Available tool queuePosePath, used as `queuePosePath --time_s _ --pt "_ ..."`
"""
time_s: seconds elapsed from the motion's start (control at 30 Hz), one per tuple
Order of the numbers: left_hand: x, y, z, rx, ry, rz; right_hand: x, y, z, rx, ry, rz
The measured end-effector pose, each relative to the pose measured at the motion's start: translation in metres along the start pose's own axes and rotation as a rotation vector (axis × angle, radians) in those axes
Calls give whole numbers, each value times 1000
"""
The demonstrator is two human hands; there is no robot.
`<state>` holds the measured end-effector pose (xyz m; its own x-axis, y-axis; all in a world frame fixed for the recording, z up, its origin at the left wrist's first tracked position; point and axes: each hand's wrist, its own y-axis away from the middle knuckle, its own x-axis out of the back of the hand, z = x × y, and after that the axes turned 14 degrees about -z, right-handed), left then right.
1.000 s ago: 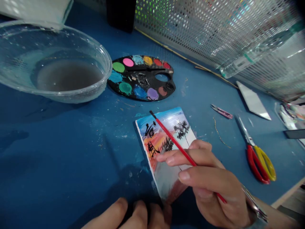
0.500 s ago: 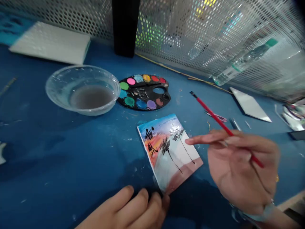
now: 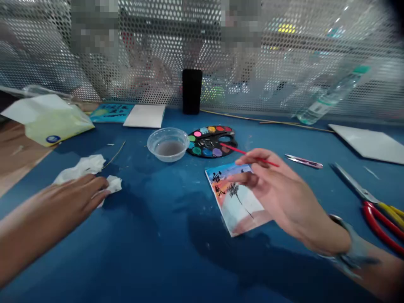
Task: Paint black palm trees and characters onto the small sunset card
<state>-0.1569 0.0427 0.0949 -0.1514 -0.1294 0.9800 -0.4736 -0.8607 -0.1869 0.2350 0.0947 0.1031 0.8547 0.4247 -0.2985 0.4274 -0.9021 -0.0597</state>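
My left hand (image 3: 80, 191) ditched the painting (image 3: 238, 212) for tissue (image 3: 84, 165), couldn't tell if gripped; right hand (image 3: 280, 189) pinched the brush (image 3: 236, 150), so brushwork seemed paused.

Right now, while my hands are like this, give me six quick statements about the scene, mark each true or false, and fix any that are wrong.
1. The right hand holds the brush and hides part of the painting. True.
2. The bowl stands left of the palette. True.
3. The bowl is full to the rim. False: its cloudy water lies well below the rim.
4. The left hand is on the tissue. True.
5. The tissue is between the bowl and the palette. False: it is left of the bowl.
6. The palette is nearer the camera than the painting. False: it lies beyond the painting.
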Motion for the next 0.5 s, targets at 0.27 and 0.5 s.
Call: queuePosePath --time_s 0.27,0.5 --pt "18 -42 121 -191 122 80 -43 6 15 -52 -175 -168" --pt "14 -61 142 -514 -83 250 -59 24 9 -99 -278 -239"
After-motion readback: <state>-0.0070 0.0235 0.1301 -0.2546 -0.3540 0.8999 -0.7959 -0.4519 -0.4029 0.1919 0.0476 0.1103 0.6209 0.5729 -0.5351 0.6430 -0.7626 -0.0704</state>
